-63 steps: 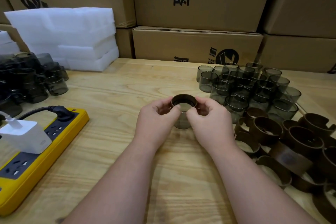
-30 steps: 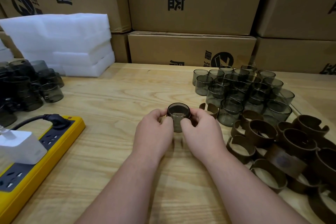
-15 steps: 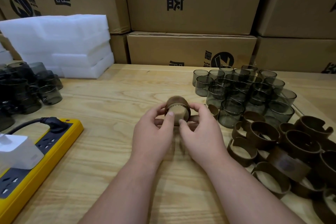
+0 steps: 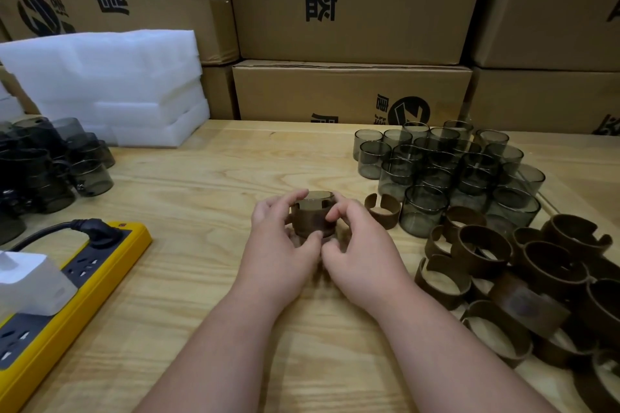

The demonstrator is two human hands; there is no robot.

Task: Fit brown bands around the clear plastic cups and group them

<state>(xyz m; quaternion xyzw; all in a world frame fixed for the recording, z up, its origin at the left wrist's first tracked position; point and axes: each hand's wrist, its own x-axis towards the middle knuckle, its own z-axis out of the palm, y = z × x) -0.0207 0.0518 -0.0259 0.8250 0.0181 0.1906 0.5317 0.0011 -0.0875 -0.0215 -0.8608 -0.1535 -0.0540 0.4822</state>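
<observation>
Wooden bench [image 4: 208, 184], cartons behind. Both hands are now gripping the cup [image 4: 313, 211] at bench centre: left hand [image 4: 278, 241] and right hand [image 4: 362, 245] curled round it. Vs. 0.5 s ago, cup is turning upright w/ brown band [image 4: 310, 223] seated. Judging: fitting nearly done; grouping is coming next.

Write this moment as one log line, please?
step: fitting band | left hand: holds cup | right hand: holds same cup | brown band: around cup | bare cups, loose bands: right

Upside-down black "头盔" on a cardboard box [image 4: 352, 0].
</observation>
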